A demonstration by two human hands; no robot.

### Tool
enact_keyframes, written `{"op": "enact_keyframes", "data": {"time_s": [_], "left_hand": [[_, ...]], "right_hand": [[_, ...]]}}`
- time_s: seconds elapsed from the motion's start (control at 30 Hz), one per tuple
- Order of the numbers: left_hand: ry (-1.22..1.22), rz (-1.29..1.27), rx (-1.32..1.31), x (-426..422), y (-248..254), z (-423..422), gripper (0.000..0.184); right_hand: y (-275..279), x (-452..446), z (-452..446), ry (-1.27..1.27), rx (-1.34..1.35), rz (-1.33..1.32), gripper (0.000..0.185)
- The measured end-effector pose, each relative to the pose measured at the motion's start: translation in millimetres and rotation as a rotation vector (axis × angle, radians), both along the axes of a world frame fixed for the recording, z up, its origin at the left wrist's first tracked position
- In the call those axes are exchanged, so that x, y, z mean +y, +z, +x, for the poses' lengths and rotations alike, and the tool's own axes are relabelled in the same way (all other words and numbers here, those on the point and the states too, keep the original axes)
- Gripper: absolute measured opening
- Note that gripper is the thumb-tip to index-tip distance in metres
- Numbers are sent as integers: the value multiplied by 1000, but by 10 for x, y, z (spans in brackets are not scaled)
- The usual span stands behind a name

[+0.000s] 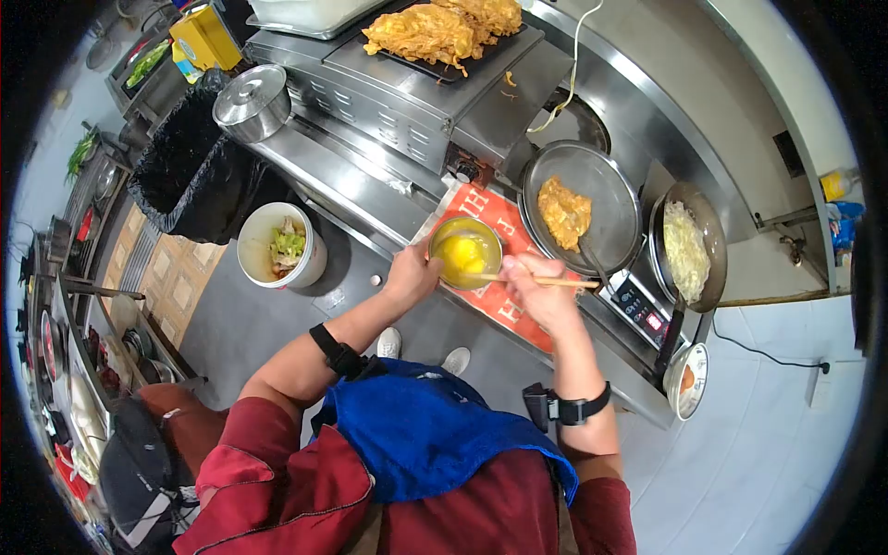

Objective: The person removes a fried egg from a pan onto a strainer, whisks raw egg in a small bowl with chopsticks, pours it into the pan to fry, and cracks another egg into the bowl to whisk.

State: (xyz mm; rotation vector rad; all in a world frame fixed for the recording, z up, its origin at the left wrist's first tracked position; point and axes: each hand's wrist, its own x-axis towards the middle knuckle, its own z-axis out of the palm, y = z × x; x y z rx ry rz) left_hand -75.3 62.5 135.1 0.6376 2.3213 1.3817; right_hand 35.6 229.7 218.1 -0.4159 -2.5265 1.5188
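Observation:
A small metal bowl sits on a red mat with white letters, at the counter's front edge. Yellow beaten-looking egg lies inside it. My left hand is closed on the bowl's left rim. In my right hand is a pair of wooden chopsticks, gripped between the fingers, with the tips down in the egg. Just beyond my right hand is a round strainer-like pan holding an orange-brown fried piece and a ladle or spoon.
To the right, a frying pan with pale shredded food stands by an induction cooker. A patterned bowl holds an egg. Fried food lies on a tray atop the steel appliance. A white bucket and lidded pot are left.

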Motion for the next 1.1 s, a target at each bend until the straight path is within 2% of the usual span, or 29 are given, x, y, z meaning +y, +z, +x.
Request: {"op": "enact_keyframes", "data": {"time_s": [0.03, 0.1, 0.13, 0.17, 0.23, 0.27, 0.3, 0.37, 0.43, 0.5, 0.57, 0.67, 0.7, 0.77, 0.8, 0.83, 0.9, 0.93, 0.97, 1.03, 1.07, 1.1], "left_hand": [[2, 4, -60, -10, 24, 6, 32], [4, 8, -129, -23, 90, 37, 32], [-8, -19, -141, -18, 109, 26, 32], [-20, -45, -148, -9, 126, 7, 32], [-4, -15, -134, -13, 80, 7, 29], [12, 9, -127, -24, 52, 15, 27], [12, 7, -129, -35, 61, 16, 27], [-9, 16, -134, -42, 76, 30, 28], [-11, 12, -102, -12, -28, 21, 30], [-21, 5, -61, 12, -22, -7, 32], [2, 15, -115, -1, -18, 7, 35], [-13, 27, -141, -23, 45, 15, 36], [-12, 28, -142, -12, 11, 22, 36], [-12, -1, -101, 31, -43, -4, 38], [-11, -1, -98, 31, -54, -19, 38], [-16, 8, -119, 12, -74, -17, 38], [-29, 10, -144, -15, -50, -2, 39], [-29, 3, -169, -10, -7, -3, 39], [-29, -2, -195, 2, 25, 1, 39], [-24, -6, -183, 26, 12, -5, 39], [-20, -14, -170, 29, 14, -16, 39], [-19, -15, -169, 24, 11, -23, 39]], "right_hand": [[30, 51, 29, -22, 8, 2, 23], [172, 129, -53, -231, -119, -52, 22], [54, 134, -77, -224, -67, -150, 24], [-15, 26, -116, -140, 11, -186, 22], [21, -47, -53, 63, 48, 0, 21], [212, -46, 0, 81, -77, 4, 20], [192, 37, 27, 81, -78, 1, 20], [154, 198, 27, -139, -45, -65, 20], [80, 93, -53, -216, -37, 21, 24], [-20, -100, -64, 22, 121, 35, 24], [96, -42, 2, 48, 18, -7, 23], [163, 186, 58, -295, -77, -20, 22], [50, 130, 50, -294, -79, -19, 22], [-90, -90, -2, -167, -10, -204, 23], [7, -114, 5, -74, -60, -77, 24], [42, -62, 13, -73, -61, -80, 24], [92, 121, 46, -161, -68, -169, 26], [139, 165, -4, -317, -118, -113, 25], [81, 133, -21, -318, -120, -109, 25], [-106, 12, -95, -243, -42, -303, 23], [-101, -17, -85, -89, 1, -136, 22], [-56, 13, -72, -89, 2, -138, 22]]}}
